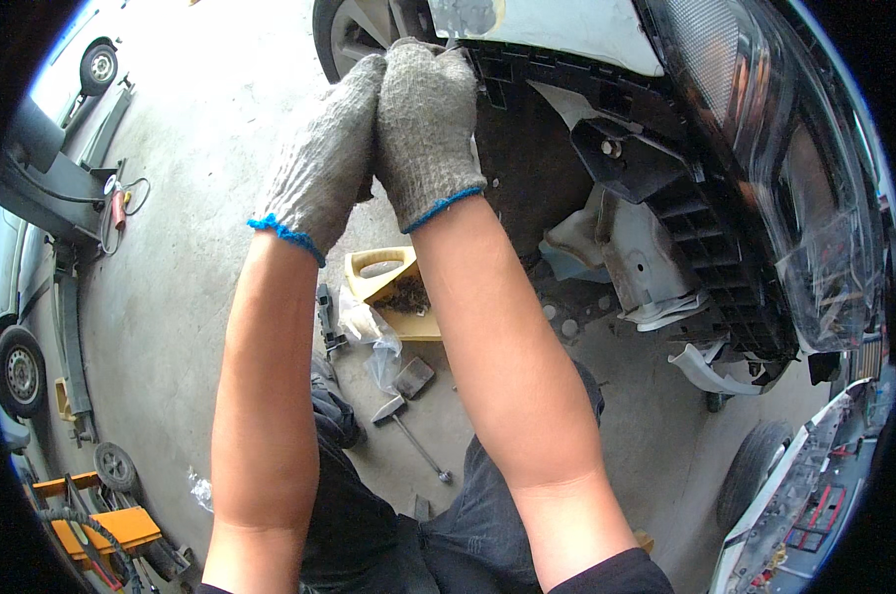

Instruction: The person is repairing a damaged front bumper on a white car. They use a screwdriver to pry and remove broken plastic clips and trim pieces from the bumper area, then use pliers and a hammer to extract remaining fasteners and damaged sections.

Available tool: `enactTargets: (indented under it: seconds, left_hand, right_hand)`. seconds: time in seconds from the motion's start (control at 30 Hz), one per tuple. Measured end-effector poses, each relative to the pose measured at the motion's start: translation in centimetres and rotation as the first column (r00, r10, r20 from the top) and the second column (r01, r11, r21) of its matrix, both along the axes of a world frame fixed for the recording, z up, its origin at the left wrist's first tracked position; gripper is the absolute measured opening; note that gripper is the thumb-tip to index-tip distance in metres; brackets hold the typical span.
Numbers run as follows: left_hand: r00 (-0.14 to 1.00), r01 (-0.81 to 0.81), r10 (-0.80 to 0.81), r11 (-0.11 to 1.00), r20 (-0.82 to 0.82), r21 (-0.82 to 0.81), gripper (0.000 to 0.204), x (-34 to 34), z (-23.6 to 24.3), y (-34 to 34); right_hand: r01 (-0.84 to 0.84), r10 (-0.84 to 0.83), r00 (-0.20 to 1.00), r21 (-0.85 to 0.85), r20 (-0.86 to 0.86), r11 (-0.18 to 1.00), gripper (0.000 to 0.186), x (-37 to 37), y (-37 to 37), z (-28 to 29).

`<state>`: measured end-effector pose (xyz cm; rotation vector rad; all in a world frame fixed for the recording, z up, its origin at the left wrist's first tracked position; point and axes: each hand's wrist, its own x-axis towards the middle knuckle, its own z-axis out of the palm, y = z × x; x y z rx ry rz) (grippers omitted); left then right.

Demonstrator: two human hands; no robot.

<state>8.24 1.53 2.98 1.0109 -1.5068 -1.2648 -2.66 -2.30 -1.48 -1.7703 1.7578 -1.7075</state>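
Where the head view looks down, two gloved hands, the left hand [327, 148] and the right hand [428, 124], meet side by side at the left end of one white fender [566, 35], near one wheel [349, 42]; their fingers are hidden, so I cannot tell whether they clamp anything. One headlight [740, 129] sits rightward; on the floor lie one yellow container [413, 325] and one hammer-shaped tool [418, 443].

A: How are the arms set?
B: The bare left forearm [267, 376] and bare right forearm [507, 346] reach forward, converging.
A: And the hands?
B: The grey-knit-gloved, blue-cuffed left hand [324, 148] sits beside the matching gloved right hand [428, 124]; their fingers are mostly hidden, their grip unclear.
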Motion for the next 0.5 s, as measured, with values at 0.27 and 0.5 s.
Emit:
enactTargets:
  seconds: [0.27, 0.5]
  left_hand:
    - [0.999, -0.042, 0.042, 0.999, 0.030, -0.003, 0.055, -0.2, -0.2, -0.4]
    - [0.982, 0.006, -0.010, 1.000, 0.187, 0.022, 0.047, 0.1, 1.3, 0.4]
  right_hand:
    - [0.016, -0.018, 0.998, 0.031, 0.066, 0.999, 0.039, 0.5, -0.3, 0.1]
    - [-0.009, 0.010, 0.993, 0.006, -0.114, 1.000, 0.037, -0.1, -0.3, 0.4]
